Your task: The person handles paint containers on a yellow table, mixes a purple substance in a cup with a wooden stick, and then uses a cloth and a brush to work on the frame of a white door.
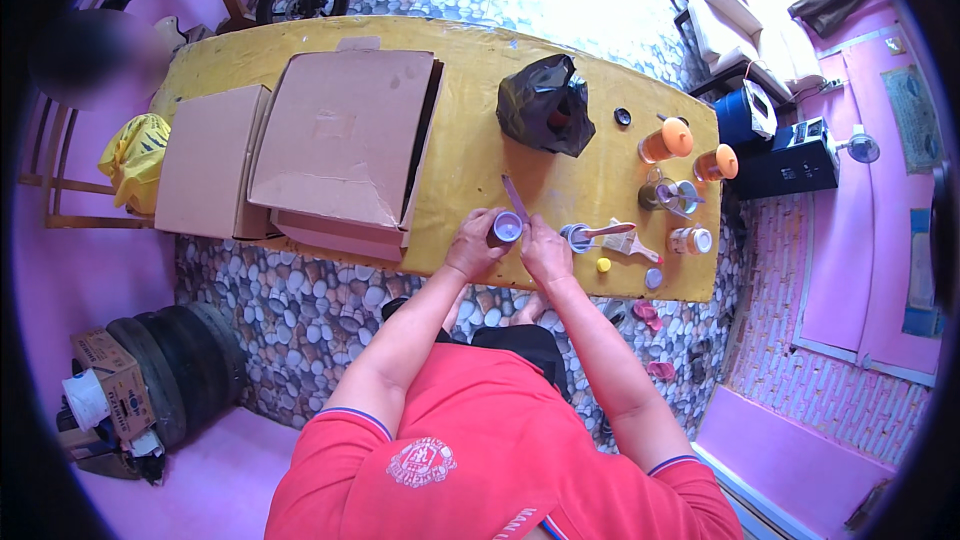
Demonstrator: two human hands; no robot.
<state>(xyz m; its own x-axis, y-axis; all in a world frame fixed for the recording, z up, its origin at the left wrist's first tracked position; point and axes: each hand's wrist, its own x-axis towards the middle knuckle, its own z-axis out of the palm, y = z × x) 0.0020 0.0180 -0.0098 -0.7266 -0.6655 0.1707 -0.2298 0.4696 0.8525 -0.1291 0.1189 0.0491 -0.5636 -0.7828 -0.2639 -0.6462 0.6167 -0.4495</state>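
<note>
Cup (507, 228) and flat stick (514, 197) are on the near side of the black bag (540, 110), left hand (477, 244) closed around the cup, right hand (547, 255) gripping the stick, tip toward the bag.

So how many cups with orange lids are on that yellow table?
2. Both stand near the table's right edge: the left cup, and the right cup, slightly lower in the picture. Others could be hidden behind the black bag.
</note>
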